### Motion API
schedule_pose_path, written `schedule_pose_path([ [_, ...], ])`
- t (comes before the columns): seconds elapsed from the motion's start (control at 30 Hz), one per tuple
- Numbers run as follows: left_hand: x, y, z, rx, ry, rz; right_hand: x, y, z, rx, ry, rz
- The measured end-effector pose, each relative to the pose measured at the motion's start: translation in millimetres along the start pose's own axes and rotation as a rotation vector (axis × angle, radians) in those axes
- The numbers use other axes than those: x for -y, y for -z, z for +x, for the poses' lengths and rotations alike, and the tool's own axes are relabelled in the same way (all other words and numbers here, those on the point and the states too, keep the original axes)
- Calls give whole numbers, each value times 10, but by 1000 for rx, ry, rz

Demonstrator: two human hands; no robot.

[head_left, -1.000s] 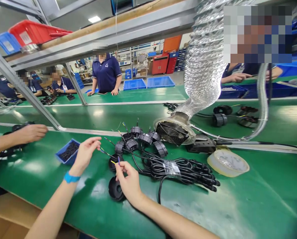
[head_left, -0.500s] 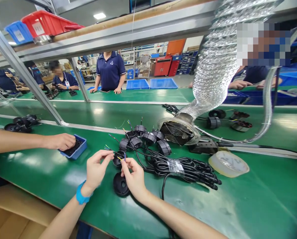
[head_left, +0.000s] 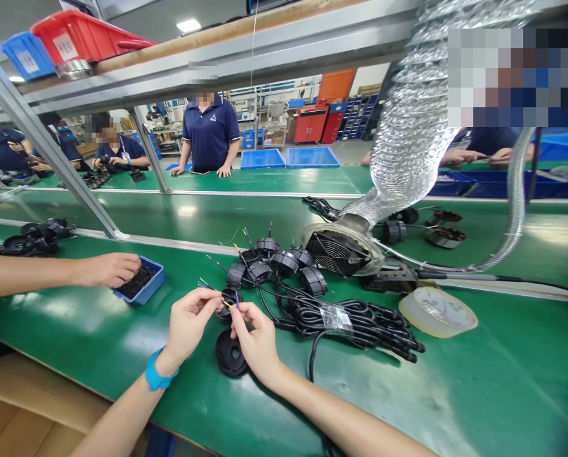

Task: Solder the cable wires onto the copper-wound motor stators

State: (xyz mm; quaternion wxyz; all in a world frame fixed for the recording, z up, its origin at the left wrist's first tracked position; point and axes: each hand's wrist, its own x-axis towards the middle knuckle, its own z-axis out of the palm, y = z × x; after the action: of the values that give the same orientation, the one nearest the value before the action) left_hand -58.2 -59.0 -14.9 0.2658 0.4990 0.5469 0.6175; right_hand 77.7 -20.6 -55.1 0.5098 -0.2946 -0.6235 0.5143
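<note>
My left hand [head_left: 188,327], with a blue wristband [head_left: 157,371], is closed in a pinch on thin wires [head_left: 204,284], whose coloured ends poke out past the fingers. Close beside it my right hand [head_left: 257,339] pinches a yellow and a blue wire [head_left: 237,299]; the fingertips of both hands nearly meet. Below them lies a round black cap [head_left: 231,353] with a hole in its middle, partly behind my right hand. Another black cap [head_left: 231,297] sits just behind the fingertips. Several black ring-shaped housings [head_left: 259,271] with wires standing out are clustered beyond.
Bundled black cables [head_left: 345,324] lie to the right, near a translucent tub [head_left: 438,312]. A fan [head_left: 338,252] with a foil duct [head_left: 402,146] stands behind. At left, a co-worker's hand [head_left: 117,270] reaches into a blue bin [head_left: 153,285] of small black parts. Metal posts and a shelf frame the bench.
My left hand has come right and down to my right hand and closed on the wires. The co-worker's hand has moved into the blue bin. The view has shifted slightly.
</note>
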Motion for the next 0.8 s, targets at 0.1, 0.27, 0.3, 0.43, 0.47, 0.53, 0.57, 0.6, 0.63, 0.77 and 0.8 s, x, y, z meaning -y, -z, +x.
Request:
schedule_pose_path([
  [0.1, 33, 19, -3, 78, -27, 91, 25, 12, 6, 17, 7, -5],
  [0.27, -2, 118, 33, 150, 28, 52, 48, 44, 16, 51, 53, -50],
  [0.3, -19, 142, 47, 135, 41, 15, 50, 49, 15, 65, 64, -64],
  [0.43, -85, 170, 77, -32, 20, -97, 73, 67, 3, 137, 82, -98],
  [0.47, -98, 153, 72, -54, 10, -109, 82, 69, 1, 151, 88, -106],
  [0.53, -118, 105, 53, -72, -7, -114, 100, 71, -1, 171, 100, -122],
  [0.57, -124, 81, 41, -78, -16, -111, 107, 71, -1, 178, 105, -126],
  [0.6, -126, 61, 30, -87, -25, -106, 112, 69, 0, 183, 110, -129],
  [0.63, -126, 46, 22, -98, -34, -101, 114, 67, 1, 186, 113, -130],
  [0.77, -103, 37, 12, -91, -31, -85, 107, 59, 4, 190, 117, -142],
  [0.8, -95, 40, 13, -79, -23, -82, 105, 58, 4, 190, 119, -146],
])
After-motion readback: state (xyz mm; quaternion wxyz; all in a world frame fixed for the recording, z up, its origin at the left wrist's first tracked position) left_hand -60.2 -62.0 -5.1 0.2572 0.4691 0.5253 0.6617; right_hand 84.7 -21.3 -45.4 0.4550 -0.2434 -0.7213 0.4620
